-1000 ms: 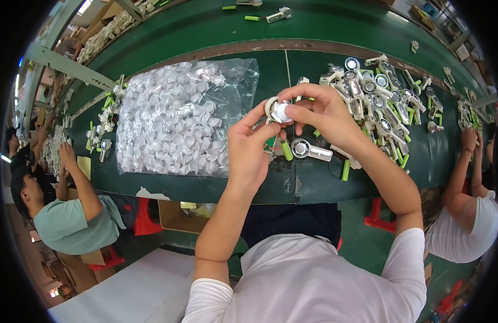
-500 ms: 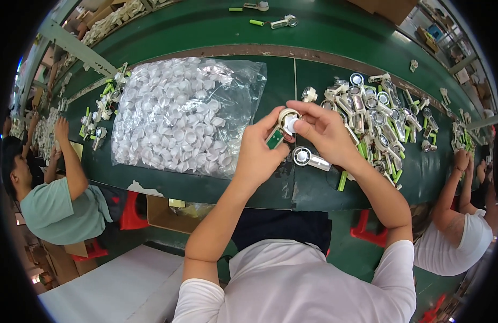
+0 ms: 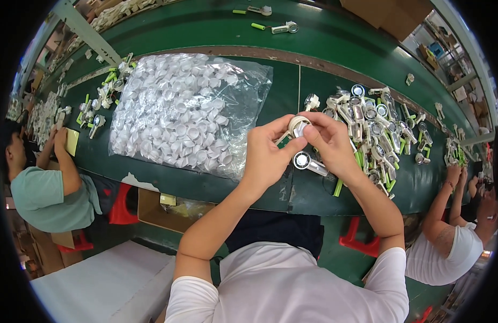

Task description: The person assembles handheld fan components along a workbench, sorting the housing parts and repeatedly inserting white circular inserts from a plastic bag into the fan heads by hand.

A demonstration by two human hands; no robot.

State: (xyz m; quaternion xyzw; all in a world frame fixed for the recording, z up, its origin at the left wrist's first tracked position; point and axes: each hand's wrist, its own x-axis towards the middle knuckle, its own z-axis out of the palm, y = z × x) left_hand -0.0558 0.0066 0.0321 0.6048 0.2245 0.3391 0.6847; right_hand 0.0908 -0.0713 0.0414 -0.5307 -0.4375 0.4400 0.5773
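Note:
Both of my hands are closed around a cream handheld-fan-like unit (image 3: pixel 298 125) with a round ring head, held above the bench. My left hand (image 3: pixel 268 151) grips its handle side, thumb reaching the ring. My right hand (image 3: pixel 333 145) holds the ring's other side, its thumb pressed over a white piece in the opening. The fingers partly hide the unit. Just below them a similar unit (image 3: pixel 303 160) with a round head and silvery handle lies on the bench. To the left is a clear plastic bag (image 3: pixel 249 89) full of small white cone-shaped cups (image 3: pixel 176 116).
A pile of similar units (image 3: pixel 375 126) with green cylinders lies to the right; a smaller cluster (image 3: pixel 101 102) is left of the bag. Beyond the bench runs a green belt (image 3: pixel 206 35) carrying two units. Co-workers sit at left (image 3: pixel 52 196) and right (image 3: pixel 445 250).
My hands have moved slightly nearer and turned the unit; the green circuit board seen before is now hidden. My right thumb has shifted over the ring. The left co-worker's raised arm has come down.

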